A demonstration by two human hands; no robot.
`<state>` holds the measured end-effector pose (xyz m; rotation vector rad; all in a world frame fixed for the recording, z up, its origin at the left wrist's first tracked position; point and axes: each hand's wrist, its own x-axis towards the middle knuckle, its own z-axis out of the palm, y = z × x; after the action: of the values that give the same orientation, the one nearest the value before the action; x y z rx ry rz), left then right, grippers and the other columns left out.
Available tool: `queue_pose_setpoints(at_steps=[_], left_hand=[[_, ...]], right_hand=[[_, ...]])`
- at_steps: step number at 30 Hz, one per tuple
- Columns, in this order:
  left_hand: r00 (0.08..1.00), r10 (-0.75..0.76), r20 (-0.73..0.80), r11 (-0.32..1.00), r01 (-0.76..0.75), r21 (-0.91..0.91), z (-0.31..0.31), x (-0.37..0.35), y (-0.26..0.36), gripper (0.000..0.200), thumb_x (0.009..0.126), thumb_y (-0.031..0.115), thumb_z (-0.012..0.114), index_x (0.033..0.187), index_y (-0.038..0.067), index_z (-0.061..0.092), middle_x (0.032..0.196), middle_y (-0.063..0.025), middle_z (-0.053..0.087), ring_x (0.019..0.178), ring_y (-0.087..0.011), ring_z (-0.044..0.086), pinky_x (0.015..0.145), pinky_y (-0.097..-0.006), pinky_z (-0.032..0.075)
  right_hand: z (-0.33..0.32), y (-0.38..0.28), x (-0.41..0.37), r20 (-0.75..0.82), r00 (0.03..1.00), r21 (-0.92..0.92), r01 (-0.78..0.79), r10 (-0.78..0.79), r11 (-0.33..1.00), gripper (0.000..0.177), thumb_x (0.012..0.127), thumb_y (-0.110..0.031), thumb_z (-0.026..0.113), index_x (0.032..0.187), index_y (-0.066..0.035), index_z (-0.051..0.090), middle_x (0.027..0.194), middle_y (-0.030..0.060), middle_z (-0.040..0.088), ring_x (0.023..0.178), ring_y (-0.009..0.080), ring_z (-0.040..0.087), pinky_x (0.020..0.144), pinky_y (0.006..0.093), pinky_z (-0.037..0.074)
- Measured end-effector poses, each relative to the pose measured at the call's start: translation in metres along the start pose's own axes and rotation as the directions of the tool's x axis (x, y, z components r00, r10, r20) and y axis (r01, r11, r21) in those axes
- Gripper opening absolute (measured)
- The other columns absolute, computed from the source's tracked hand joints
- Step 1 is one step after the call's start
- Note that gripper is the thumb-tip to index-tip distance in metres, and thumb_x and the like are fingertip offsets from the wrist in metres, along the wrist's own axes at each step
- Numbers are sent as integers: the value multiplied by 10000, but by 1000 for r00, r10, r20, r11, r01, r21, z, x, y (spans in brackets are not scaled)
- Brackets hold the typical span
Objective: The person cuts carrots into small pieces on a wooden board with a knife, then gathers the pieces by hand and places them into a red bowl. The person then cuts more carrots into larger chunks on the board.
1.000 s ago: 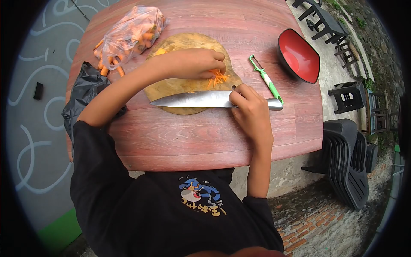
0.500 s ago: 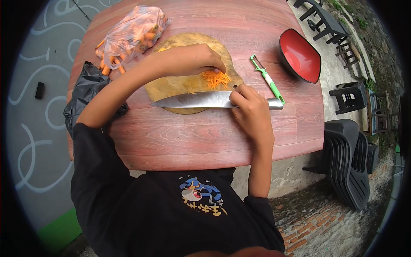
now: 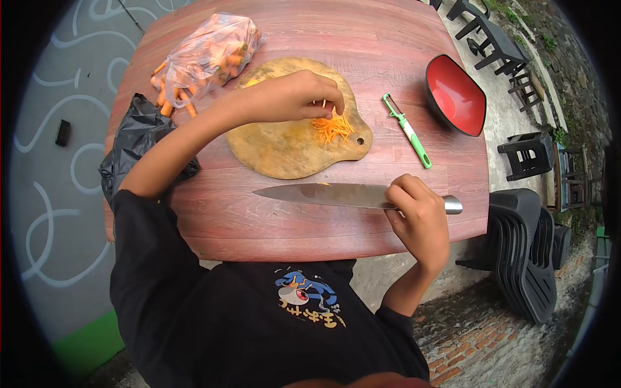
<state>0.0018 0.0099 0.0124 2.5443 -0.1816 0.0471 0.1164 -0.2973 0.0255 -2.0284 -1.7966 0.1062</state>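
Note:
On the round wooden cutting board (image 3: 272,152), a small pile of thin carrot strips (image 3: 333,129) lies near the handle hole. My left hand (image 3: 307,97) is above the pile, its fingers bent down and closed on strips at the pile's upper edge. Closed round the handle of a large kitchen knife (image 3: 323,193) is my right hand (image 3: 419,210). The blade points left, in front of the board and apart from it, with an orange scrap on it. A yellowish bit shows at the board's far left edge, partly behind my left arm.
A clear plastic bag of carrots (image 3: 210,55) lies at the back left, above a black plastic bag (image 3: 139,139). Right of the board are a green and white peeler (image 3: 407,131) and a red bowl with a black outside (image 3: 458,97). Stacked black chairs (image 3: 524,252) stand beyond the table.
My right hand has drawn the knife off the board, towards me and to the right. My left hand has stayed at the strips, shifting only slightly.

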Motion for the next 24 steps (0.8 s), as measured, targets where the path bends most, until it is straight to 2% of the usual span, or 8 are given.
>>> queue_pose_setpoints(at_steps=[4, 6, 9, 13, 15, 19, 21, 24], left_hand=[[969, 5, -247, 991, -39, -132, 15, -5, -9, 273, 993, 71, 581, 1254, 35, 652, 894, -95, 690, 843, -226, 689, 800, -358, 543], [915, -164, -368, 873, -40, -486, 19, -7, -12, 283, 1024, 122, 574, 1293, 59, 636, 960, -67, 693, 896, -180, 689, 817, -332, 543], [902, -326, -284, 776, 83, -625, 20, -10, -9, 293, 1048, 186, 575, 1311, 69, 629, 1024, -50, 693, 954, -146, 683, 843, -297, 541], [896, -390, -213, 822, 235, -519, 28, -8, -1, 300, 1047, 202, 580, 1307, 61, 629, 1046, -48, 689, 996, -134, 678, 863, -274, 533], [851, -433, -296, 805, 218, -552, 38, -9, 3, 303, 1063, 214, 546, 1309, 57, 627, 1093, -57, 697, 1030, -150, 669, 900, -300, 524], [802, -446, -397, 790, 143, -597, 64, -6, -4, 402, 1108, 297, 446, 1364, 22, 589, 1212, -98, 675, 1185, -186, 628, 1072, -363, 465], [760, -430, -487, 809, 85, -581, 65, -1, -7, 591, 1120, 431, 285, 1436, 2, 541, 1388, -173, 624, 1365, -257, 525, 1203, -405, 319], [749, -394, -533, 824, 31, -566, 70, 10, -9, 757, 1096, 531, 213, 1475, -69, 478, 1468, -262, 553, 1443, -338, 454, 1218, -402, 288]], right_hand=[[-20, 12, -39, 13, 977, 121, -212, 212, 970, 205, 785, 55, 714, 950, -12, 612, 885, 109, 624, 809, 293, 643, 681, 420, 498], [-26, 16, -54, -47, 953, 172, -288, 300, 942, 159, 840, 43, 701, 964, 4, 610, 857, 124, 630, 763, 277, 643, 656, 401, 492], [-25, 20, -59, -128, 854, 326, -444, 504, 835, 123, 1028, -88, 615, 978, 24, 600, 720, 107, 619, 599, 165, 576, 562, 309, 432], [-3, 15, -47, 118, 741, 704, -532, 661, 470, 191, 1100, -192, 522, 1235, -57, 529, 763, 18, 595, 544, 28, 469, 472, 228, 386], [18, 6, -35, 255, 725, 774, -549, 640, 315, 451, 1093, -152, 502, 1495, -128, 300, 789, 30, 578, 528, 40, 476, 451, 224, 414], [40, -9, -11, 286, 745, 755, -563, 603, 338, 537, 1068, -97, 482, 1533, -146, 218, 776, 35, 577, 529, 61, 490, 457, 236, 424], [50, -12, -3, 262, 765, 765, -536, 588, 357, 542, 1058, -83, 476, 1529, -142, 215, 768, 39, 580, 529, 71, 499, 458, 247, 427], [64, -17, 5, 253, 734, 718, -580, 631, 386, 516, 1037, -73, 479, 1496, -103, 246, 722, 50, 593, 520, 114, 530, 467, 302, 432]])
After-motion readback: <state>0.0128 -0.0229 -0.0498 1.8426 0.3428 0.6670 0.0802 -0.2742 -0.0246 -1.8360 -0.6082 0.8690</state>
